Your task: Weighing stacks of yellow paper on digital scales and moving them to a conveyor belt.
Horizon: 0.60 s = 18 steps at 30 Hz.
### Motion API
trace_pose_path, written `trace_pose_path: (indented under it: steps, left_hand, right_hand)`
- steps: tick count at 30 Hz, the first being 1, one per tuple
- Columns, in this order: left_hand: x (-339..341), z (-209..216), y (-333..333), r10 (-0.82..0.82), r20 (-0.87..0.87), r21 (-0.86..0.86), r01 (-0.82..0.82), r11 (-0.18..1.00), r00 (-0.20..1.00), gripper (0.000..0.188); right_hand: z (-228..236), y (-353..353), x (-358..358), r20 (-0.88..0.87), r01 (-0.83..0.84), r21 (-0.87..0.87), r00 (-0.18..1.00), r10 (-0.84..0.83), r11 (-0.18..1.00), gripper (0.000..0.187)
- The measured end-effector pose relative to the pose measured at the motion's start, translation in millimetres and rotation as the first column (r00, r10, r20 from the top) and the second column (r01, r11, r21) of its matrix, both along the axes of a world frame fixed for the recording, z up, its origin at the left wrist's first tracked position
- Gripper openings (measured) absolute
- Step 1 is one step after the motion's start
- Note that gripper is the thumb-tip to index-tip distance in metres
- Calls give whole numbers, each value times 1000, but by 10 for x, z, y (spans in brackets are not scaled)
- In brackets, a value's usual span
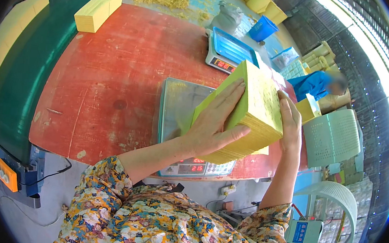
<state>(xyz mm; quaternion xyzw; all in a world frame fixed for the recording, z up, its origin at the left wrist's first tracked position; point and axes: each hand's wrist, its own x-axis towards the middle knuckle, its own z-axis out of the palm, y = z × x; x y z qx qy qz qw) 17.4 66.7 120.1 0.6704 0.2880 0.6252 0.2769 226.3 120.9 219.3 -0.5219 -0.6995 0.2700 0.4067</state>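
A thick stack of yellow paper is squeezed between my two hands, tilted, with its layered edges facing me. My left hand lies along its left side, fingers stretched forward and thumb on the near edge. Against the right side presses my right hand, its fingers pointing up and away. Below and left of the stack stands a digital scale with a glassy platform and a lit red display at its near end. The stack hides the platform's right part, so I cannot tell whether they touch.
The scale stands on a worn red table. Farther off is a second scale with a blue tray. Yellow paper blocks lie by a green conveyor belt at left. A person in blue sits at right, beyond a green chair.
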Motion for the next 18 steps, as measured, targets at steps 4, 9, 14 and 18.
trace_pose_path:
  steps: [4,9,14,18]
  left_hand:
    - [-7,-19,-2,6,-25,2,-6,1000,1000,86]
    - [-2,-16,7,9,-29,28,-8,1000,1000,86]
    - [3,-25,18,26,-50,30,-24,999,998,85]
    - [45,-2,5,14,-5,19,-14,1000,1000,84]
  right_hand:
    - [12,21,-12,-21,-52,-7,998,51,999,55]
    - [28,43,2,13,-104,0,995,104,995,54]
    - [-5,86,34,11,-127,-12,992,127,992,54]
    - [-9,83,74,14,-112,-1,994,112,994,52]
